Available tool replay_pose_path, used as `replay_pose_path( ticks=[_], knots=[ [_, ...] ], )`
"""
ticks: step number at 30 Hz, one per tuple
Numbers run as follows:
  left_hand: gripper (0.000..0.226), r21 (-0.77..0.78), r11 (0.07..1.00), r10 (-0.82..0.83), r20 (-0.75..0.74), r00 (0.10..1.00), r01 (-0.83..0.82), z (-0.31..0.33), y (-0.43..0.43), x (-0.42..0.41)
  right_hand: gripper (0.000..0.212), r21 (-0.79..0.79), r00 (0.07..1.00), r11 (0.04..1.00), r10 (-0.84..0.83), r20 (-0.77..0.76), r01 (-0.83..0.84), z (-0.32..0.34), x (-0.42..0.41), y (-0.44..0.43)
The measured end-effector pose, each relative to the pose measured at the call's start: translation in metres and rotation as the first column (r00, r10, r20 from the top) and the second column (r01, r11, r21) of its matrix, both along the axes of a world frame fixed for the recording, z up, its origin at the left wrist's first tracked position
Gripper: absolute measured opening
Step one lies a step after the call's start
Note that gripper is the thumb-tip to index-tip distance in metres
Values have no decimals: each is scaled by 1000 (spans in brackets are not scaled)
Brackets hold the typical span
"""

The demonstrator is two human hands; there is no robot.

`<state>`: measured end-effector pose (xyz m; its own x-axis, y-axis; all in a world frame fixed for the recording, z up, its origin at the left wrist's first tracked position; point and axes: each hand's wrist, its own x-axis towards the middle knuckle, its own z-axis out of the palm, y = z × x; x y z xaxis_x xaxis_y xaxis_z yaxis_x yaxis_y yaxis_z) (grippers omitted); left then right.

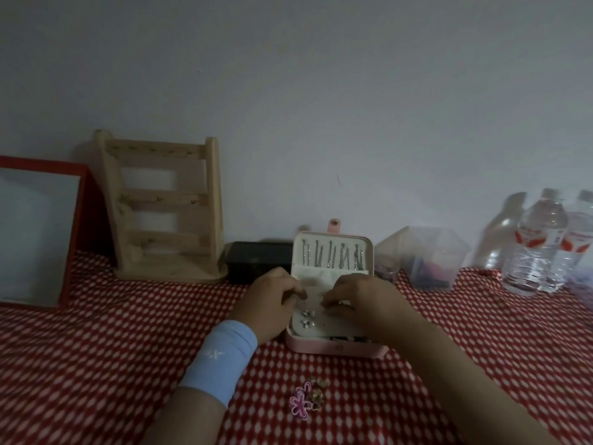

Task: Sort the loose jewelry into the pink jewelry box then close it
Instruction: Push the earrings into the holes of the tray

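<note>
The pink jewelry box (333, 346) sits open at the middle of the red-and-white patterned tablecloth (96, 348), its lid (332, 255) standing upright on the far side with a row of silver pieces hanging inside it. Both hands are over the box's white insert (316, 326), where two small pale earrings (306, 317) sit near its left edge. The left hand (272, 300), with a light blue wristband (224, 358), has its fingers curled at the insert's left side. The right hand (356, 297) bends its fingertips down onto the insert's middle. In this dim, soft view I cannot tell whether either hand pinches anything.

The loose jewelry (308, 398) lies in a small heap on the cloth just near of the box, with a pink flower-shaped piece at its left.

Along the far wall, from left to right, stand a red-framed board (38, 232), a wooden rack (167, 207), a black box (256, 261), a clear plastic container (426, 258) and water bottles (542, 245).
</note>
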<state>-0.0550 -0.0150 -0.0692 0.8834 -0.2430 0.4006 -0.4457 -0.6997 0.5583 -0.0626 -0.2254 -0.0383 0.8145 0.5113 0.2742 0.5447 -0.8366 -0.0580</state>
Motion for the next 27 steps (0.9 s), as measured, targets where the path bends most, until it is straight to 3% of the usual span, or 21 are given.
replay_pose_path(
  ticks=[13, 22, 27],
  knots=[
    [18, 66, 998, 0, 28, 1000, -2, -2, 1, -6, 27, -114, 999, 993, 35, -32, -39, 4, -2, 11],
    [10, 108, 994, -13, 38, 999, 8, 6, 2, -44, 21, 56, 996, 998, 23, 87, -28, 5, -25, 16],
    [10, 150, 989, 1, -83, 997, 12, 4, 7, -73, 20, 13, 987, 994, 113, -113, -112, 6, -56, 15]
  ],
)
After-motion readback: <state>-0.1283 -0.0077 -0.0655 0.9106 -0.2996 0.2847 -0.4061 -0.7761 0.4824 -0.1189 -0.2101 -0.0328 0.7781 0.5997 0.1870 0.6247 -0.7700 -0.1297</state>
